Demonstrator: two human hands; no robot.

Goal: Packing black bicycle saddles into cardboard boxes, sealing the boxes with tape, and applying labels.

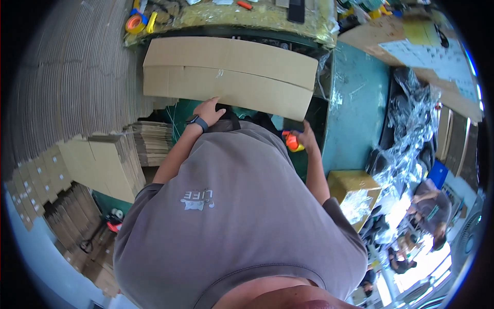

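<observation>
Cardboard box (236, 86) sits before the workbench (206, 19) — left hand (209, 112) at its near edge, thumb and fingers apart; right hand (307, 138) — fingers clamped on orange tape dispenser (293, 142), near box corner.

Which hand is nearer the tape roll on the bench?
Left. Left hand is nearside and right of the tape roll; right hand is farther, by the right end of the box.

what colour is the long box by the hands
The box is light brown, shown best in the head view.
</observation>
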